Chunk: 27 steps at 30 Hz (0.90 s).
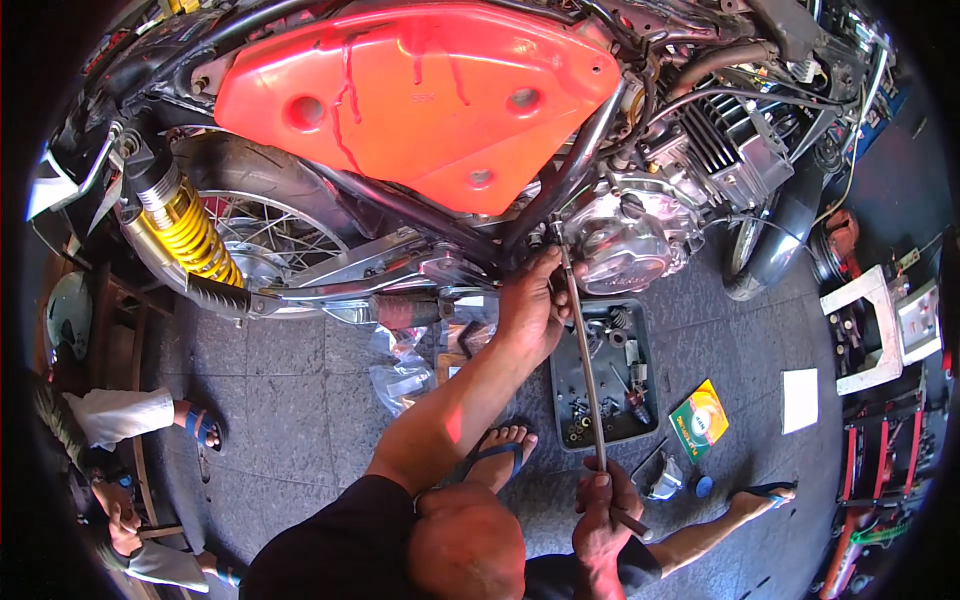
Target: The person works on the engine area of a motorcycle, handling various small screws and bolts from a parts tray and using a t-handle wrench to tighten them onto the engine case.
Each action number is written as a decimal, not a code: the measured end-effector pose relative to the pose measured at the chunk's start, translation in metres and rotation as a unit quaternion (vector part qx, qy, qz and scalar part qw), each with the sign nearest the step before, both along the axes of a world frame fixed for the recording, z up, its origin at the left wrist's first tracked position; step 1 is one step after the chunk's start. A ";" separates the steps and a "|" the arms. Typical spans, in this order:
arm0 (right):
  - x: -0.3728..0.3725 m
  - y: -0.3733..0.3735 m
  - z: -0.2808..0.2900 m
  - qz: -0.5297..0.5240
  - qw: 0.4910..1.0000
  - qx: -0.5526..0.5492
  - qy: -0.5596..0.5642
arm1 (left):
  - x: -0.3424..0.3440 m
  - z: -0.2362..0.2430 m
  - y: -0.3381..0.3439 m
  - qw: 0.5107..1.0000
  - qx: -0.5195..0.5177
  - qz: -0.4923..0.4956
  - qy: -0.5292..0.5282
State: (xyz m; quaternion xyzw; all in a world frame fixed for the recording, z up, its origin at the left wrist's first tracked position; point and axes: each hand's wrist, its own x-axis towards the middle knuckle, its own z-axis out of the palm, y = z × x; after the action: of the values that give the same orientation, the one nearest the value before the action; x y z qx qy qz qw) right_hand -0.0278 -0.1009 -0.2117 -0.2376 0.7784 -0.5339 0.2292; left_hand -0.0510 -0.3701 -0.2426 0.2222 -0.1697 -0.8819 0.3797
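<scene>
My left hand (535, 305) has its fingers closed around the upper part of a long steel wrench bar (586, 370), just below where it meets the motorcycle beside the silver engine casing (625, 240). My right hand (605, 515) grips the bar near its lower end. Above my left hand are the black frame tube and a red side panel (410, 100). Below the engine a grey tray (560, 430) holds bolts, small metal parts and a tool.
A yellow shock spring (195, 225) and rear wheel are at left. Plastic bags (395, 375), a green-yellow packet (697, 420) and a white square (800, 400) lie on the floor. My bare knees and sandaled feet are below. Another person (120, 420) sits at far left; tool racks (880, 450) stand right.
</scene>
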 end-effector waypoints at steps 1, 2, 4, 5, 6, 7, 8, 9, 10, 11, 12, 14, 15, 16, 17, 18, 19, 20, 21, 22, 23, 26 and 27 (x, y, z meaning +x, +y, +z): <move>0.000 -0.002 -0.001 0.003 1.000 0.007 0.030 | 0.001 0.004 0.005 0.999 -0.019 -0.002 -0.035; 0.001 -0.005 -0.003 -0.004 0.999 0.013 0.048 | 0.005 0.008 0.015 0.997 -0.038 -0.005 -0.070; 0.004 -0.016 -0.006 -0.014 0.996 0.020 0.082 | 0.021 -0.007 0.042 0.991 -0.095 -0.044 -0.084; 0.006 -0.020 -0.005 -0.022 0.996 -0.064 -0.052 | 0.039 -0.013 0.057 0.975 -0.155 -0.148 -0.055; 0.009 -0.025 -0.004 -0.027 0.972 -0.143 -0.187 | 0.053 -0.016 0.070 0.944 -0.205 -0.245 -0.085; 0.012 -0.029 -0.004 -0.034 0.923 -0.215 -0.318 | 0.059 -0.026 0.090 0.912 -0.324 -0.252 -0.021; 0.011 -0.031 -0.006 -0.070 0.782 -0.328 -0.526 | 0.063 -0.027 0.099 0.895 -0.326 -0.305 -0.006; 0.012 -0.034 -0.003 -0.088 0.773 -0.319 -0.541 | 0.065 -0.028 0.106 0.872 -0.333 -0.358 0.009; 0.012 -0.042 0.004 -0.098 0.762 -0.314 -0.557 | 0.074 -0.004 0.094 0.862 -0.237 -0.446 -0.032; 0.014 -0.046 0.008 -0.107 0.751 -0.309 -0.573 | 0.071 -0.020 0.102 0.872 -0.268 -0.408 -0.040; 0.019 -0.020 -0.018 0.011 0.814 -0.251 -0.523 | 0.069 -0.038 0.112 0.880 -0.297 -0.368 -0.052; 0.023 0.011 -0.020 0.196 0.936 -0.129 -0.263 | 0.073 -0.022 0.106 0.873 -0.237 -0.422 -0.063; 0.027 0.017 0.002 0.262 0.961 -0.049 -0.078 | 0.077 -0.014 0.103 0.868 -0.204 -0.447 -0.073; 0.027 0.024 0.002 0.233 0.968 -0.090 0.028 | 0.080 -0.008 0.105 0.874 -0.223 -0.426 -0.068; 0.025 0.025 0.000 0.139 0.986 -0.095 0.016 | 0.078 -0.010 0.107 0.881 -0.233 -0.407 -0.068; 0.022 0.025 -0.002 0.043 0.994 -0.098 0.004 | 0.074 -0.011 0.111 0.887 -0.244 -0.387 -0.068; 0.020 0.024 -0.002 -0.053 0.993 -0.105 -0.005 | 0.072 -0.011 0.112 0.891 -0.258 -0.366 -0.068; 0.018 0.023 -0.019 -0.069 0.991 -0.089 -0.072 | 0.072 0.000 0.110 0.885 -0.236 -0.392 -0.090; 0.018 0.026 -0.021 0.004 0.999 -0.028 -0.028 | 0.071 -0.003 0.111 0.888 -0.219 -0.397 -0.082; 0.018 0.026 -0.022 0.080 0.996 0.034 0.016 | 0.069 -0.008 0.111 0.891 -0.201 -0.400 -0.076; 0.018 0.030 -0.018 0.121 0.990 0.037 0.056 | 0.068 -0.011 0.112 0.894 -0.183 -0.402 -0.069; 0.024 0.038 0.000 0.147 0.973 -0.016 0.176 | 0.068 -0.003 0.109 0.892 -0.208 -0.377 -0.139; 0.026 0.038 0.003 0.101 0.970 -0.068 0.209 | 0.069 -0.007 0.110 0.892 -0.240 -0.352 -0.151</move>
State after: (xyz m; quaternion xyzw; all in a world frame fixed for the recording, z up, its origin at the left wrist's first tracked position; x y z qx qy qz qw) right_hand -0.0017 -0.0627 -0.2083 -0.4365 0.7431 -0.4978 0.0975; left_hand 0.0181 -0.2598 -0.2495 0.1800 -0.4984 -0.8462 0.0556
